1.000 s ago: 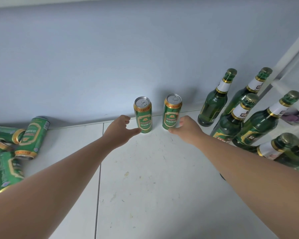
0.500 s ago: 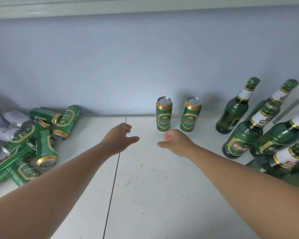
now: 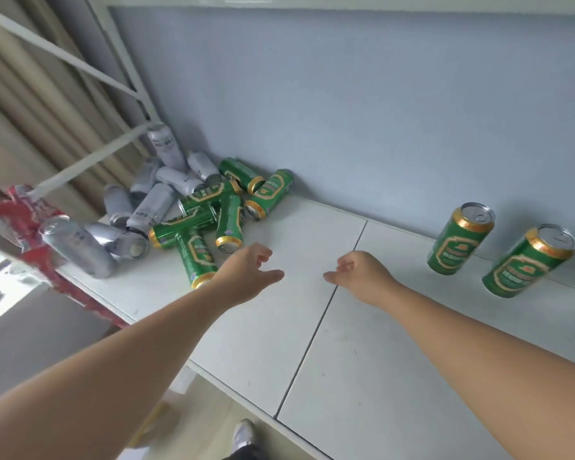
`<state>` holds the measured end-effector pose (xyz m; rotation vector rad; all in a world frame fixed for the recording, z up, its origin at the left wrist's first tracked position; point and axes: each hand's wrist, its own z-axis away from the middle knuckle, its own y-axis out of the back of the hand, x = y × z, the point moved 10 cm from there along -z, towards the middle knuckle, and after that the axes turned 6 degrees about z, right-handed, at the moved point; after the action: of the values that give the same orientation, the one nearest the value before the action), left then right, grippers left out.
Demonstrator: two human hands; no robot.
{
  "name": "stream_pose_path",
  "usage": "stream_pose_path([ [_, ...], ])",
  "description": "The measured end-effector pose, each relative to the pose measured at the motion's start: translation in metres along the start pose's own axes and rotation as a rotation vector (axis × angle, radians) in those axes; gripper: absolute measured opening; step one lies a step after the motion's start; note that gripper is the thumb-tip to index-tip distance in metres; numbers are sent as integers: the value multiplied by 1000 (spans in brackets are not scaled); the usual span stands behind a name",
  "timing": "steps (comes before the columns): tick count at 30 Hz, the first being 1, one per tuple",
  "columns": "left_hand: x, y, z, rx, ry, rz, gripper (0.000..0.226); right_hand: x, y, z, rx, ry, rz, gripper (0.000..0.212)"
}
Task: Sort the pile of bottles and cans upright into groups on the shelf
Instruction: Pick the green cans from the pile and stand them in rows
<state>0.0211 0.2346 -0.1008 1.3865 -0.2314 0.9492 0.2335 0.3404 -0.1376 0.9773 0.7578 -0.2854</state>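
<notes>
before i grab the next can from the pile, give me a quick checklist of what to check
1. Left hand free: ok, open and holding nothing.
2. Right hand free: ok, loosely curled, holding nothing.
3. Nearest green can reachable: ok, it lies on its side just beside the left hand.
4. Pile stable: not ok, green and silver cans lie crossed over one another, so pulling one may roll others.
5. Room beside the two upright green cans: ok, the shelf is bare to their left.
6. Silver can near the shelf's left edge secure: cannot tell.
</notes>
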Motion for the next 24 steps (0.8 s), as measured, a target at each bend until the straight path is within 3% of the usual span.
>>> stream_pose_path([
  [13,-126,121,-21,156,75,5,45,-81,-113,-47,-132,-40,10,57],
  [15,-142,141,-31,173,69,-44,46,-93,-133,-51,-139,-42,15,66],
  [17,-155,155,-43,163,70,-113,49,-105,-147,-51,-129,-39,22,72],
  [20,-180,172,-66,118,113,-189,57,-114,-172,-53,-134,-69,35,58],
  [24,-200,178,-94,49,105,-282,59,-126,-194,-52,-114,-100,34,64],
])
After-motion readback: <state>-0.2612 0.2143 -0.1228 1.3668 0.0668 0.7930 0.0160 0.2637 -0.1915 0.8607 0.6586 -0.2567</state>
